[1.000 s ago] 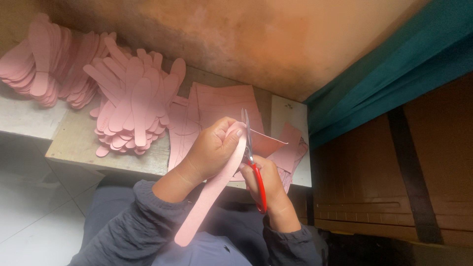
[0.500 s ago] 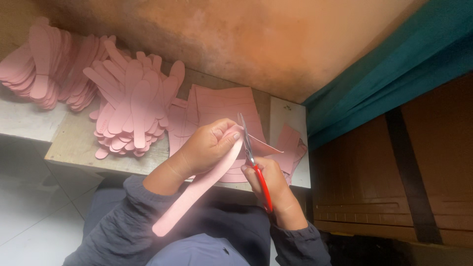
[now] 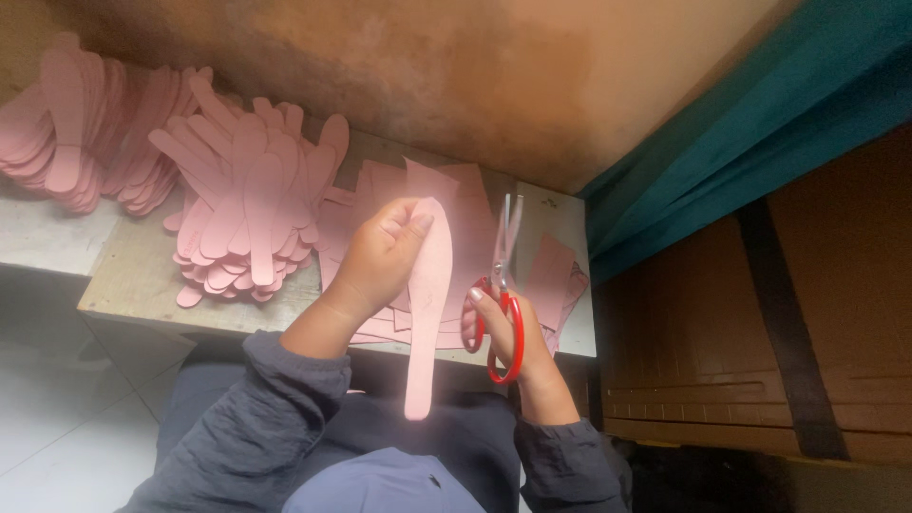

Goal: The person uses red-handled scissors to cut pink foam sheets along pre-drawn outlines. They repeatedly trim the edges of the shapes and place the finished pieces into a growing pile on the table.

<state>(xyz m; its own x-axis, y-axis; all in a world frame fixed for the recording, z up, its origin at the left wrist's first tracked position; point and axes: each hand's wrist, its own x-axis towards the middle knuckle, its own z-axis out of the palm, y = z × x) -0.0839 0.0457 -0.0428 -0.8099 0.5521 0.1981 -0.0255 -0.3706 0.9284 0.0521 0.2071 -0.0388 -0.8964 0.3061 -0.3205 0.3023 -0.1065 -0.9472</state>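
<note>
We see a long pink cut-out strip (image 3: 427, 313), rounded at both ends, held above the near edge of the tabletop (image 3: 133, 285), its lower end hanging down over the person's lap. The left hand (image 3: 380, 256) grips it near the top, the fingers (image 3: 404, 220) curled over the upper end and the thumb pressed on its face. Just to the right, the right hand (image 3: 499, 332) holds red-handled scissors (image 3: 502, 285), its fingers through the loops; the blades point up and away, nearly closed, beside the strip but not touching it. Under both hands lie flat pink sheets (image 3: 456, 204) and offcuts (image 3: 556, 271) on the tabletop. Further left sits a heap of finished pink strips (image 3: 247, 209), fanned out, and a second heap (image 3: 76, 133) lies well off at the far left. Both arms wear grey sleeves (image 3: 256, 418). A brownish wall (image 3: 456, 76) rises behind, with a teal cloth (image 3: 760, 123) to the right.
</note>
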